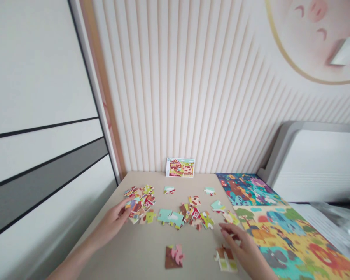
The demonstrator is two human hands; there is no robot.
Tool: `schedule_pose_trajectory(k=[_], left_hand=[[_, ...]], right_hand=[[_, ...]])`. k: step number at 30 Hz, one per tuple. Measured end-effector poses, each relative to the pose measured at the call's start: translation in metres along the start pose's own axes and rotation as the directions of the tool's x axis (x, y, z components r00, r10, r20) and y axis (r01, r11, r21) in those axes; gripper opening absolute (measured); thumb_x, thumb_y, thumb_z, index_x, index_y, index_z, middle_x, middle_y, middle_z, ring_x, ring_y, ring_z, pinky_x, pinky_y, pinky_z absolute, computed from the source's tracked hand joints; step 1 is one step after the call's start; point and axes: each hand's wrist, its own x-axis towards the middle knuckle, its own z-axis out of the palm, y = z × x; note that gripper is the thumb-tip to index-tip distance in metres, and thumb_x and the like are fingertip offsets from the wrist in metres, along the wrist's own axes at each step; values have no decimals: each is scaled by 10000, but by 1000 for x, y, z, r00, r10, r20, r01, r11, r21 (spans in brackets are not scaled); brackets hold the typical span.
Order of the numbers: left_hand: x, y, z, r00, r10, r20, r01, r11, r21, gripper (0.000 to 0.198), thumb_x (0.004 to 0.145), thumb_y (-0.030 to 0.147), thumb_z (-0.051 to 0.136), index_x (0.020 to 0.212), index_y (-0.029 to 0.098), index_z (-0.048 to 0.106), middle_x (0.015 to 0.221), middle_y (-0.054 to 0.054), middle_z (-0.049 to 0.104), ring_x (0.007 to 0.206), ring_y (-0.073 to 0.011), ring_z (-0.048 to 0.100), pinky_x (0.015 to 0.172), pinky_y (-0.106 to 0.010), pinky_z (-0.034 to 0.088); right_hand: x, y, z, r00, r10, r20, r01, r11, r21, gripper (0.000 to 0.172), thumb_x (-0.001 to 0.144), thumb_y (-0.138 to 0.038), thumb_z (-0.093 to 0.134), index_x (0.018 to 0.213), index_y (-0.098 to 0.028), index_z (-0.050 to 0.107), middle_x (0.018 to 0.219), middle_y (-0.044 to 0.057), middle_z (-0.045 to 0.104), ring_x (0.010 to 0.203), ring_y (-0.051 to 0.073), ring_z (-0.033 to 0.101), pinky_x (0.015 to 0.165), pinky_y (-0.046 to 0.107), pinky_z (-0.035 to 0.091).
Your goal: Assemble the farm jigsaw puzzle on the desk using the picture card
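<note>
One left hand (116,216) and one right hand (241,242) are showing, making two. One farm picture card (181,168) is standing. Two large animal pictures are lying flat: one dark-blue picture (245,189), one yellow savanna picture (291,243). Two single jigsaw pieces (169,189) (210,190) are sitting at the back. One left heap (148,201) and one middle cluster (194,212) are overlapping too much for piece counts. One round pig-face wall panel (305,42) is showing.

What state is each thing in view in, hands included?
Left pile of puzzle pieces: loose, overlapping
Middle cluster of pieces: bunched, partly overlapping
Light-blue pieces: apparently joined
Picture card: standing upright
Lion picture: lying flat
Dark-blue picture: lying flat
Left hand: at the left pile, grip unclear
Right hand: fingers bent, no held piece visible
</note>
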Motion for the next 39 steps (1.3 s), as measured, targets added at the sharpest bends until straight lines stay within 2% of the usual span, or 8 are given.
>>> schedule_pose_trajectory(k=[3,10,16,20,24,29,35,39], left_hand=[[0,3,10,999,0,34,5,989,-148,730,882,598,590,1427,132,456,746,-14,658,678,-201,625,627,-283,471],[-2,25,25,998,-13,57,33,930,-365,664,829,591,675,1280,125,534,810,-50,704,701,-191,660,659,-292,504],[-7,27,31,996,-36,77,64,915,-399,702,854,598,644,1360,152,450,924,-83,726,817,-236,708,740,-347,548],[-14,12,16,996,-82,37,89,957,-278,728,854,613,619,1371,133,436,786,-42,700,701,-216,674,655,-319,516],[-12,-9,-7,996,-88,5,88,996,-2,680,876,641,537,1349,156,478,662,12,645,582,-200,618,536,-270,425],[-2,-29,-19,999,-10,-43,29,892,450,570,932,555,432,1360,184,501,884,-67,728,798,-266,699,716,-320,495],[-4,-7,-5,980,131,-153,39,622,782,516,934,462,413,1322,156,564,1128,-167,673,926,-321,674,805,-396,502],[11,23,19,956,289,-46,-165,663,730,373,944,378,434,1197,201,643,1179,-124,667,1071,-293,627,944,-395,471]], right_hand=[[-2,17,-13,998,34,-55,-36,999,-25,486,880,-591,557,1107,-216,765,1058,122,761,836,264,705,746,352,588],[-4,44,-18,999,31,-38,-34,996,-77,449,900,-564,545,1129,-241,757,1127,98,752,973,275,712,822,322,595],[-3,51,-14,999,25,-29,-28,993,-113,428,919,-555,533,1112,-241,752,1188,90,732,1099,283,676,894,322,571],[-6,48,-15,999,37,-31,-41,990,-136,444,943,-542,493,1116,-218,741,1144,111,742,1052,285,688,895,350,568],[-2,42,-21,998,-37,-44,27,978,-208,426,949,-503,474,1133,-218,732,1126,116,736,1009,276,687,886,373,563],[18,35,-30,986,-147,-83,94,888,-450,391,937,-418,490,1206,-224,698,1233,124,660,1157,290,611,1019,433,476],[29,30,-23,994,-107,14,96,809,-581,413,912,-370,549,1288,-234,655,1243,130,644,1162,310,592,1045,465,433],[30,19,-19,991,-86,100,128,805,-579,336,913,-368,561,1199,-269,706,1194,111,666,1108,296,615,1032,452,428]])
